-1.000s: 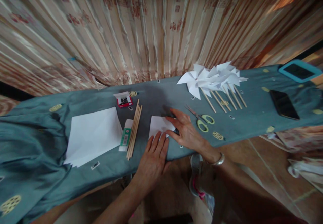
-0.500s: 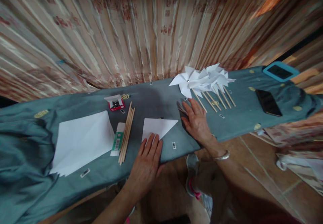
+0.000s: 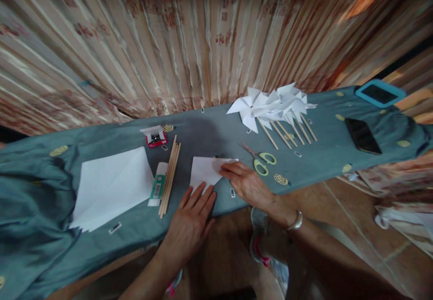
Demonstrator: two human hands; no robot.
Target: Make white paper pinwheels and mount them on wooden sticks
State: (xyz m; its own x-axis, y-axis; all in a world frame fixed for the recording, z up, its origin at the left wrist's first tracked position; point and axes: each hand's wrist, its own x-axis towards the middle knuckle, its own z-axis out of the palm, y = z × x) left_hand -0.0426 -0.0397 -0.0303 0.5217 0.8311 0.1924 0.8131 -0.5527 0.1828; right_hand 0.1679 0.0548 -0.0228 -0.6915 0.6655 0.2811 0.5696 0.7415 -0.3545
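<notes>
A white sheet of paper (image 3: pixel 204 168), folded into a triangle, lies on the cloth-covered table in front of me. My left hand (image 3: pixel 194 210) rests flat near its lower edge, fingers stretched and slightly spread. Over the triangle's right corner, my right hand (image 3: pixel 246 182) has its fingers pressed together, holding the paper there; the thumb is partly hidden. Just beyond that hand lie scissors (image 3: pixel 259 158) with light green handles, blades slightly apart. Left of the paper are several wooden sticks (image 3: pixel 171 173) and a green-and-white glue stick (image 3: pixel 158 185).
A stack of white paper (image 3: pixel 113 187) lies at the left. Behind the sticks sits an open red box (image 3: pixel 156 138) with small dark items. Several white paper pinwheels (image 3: pixel 274 103) on sticks lie back right, near a black phone (image 3: pixel 363 135) and a blue-framed device (image 3: pixel 380 93).
My right hand has let go of the scissors, leaving them on the table, and moved left onto the paper's right corner. My left hand stays nearly where it was.
</notes>
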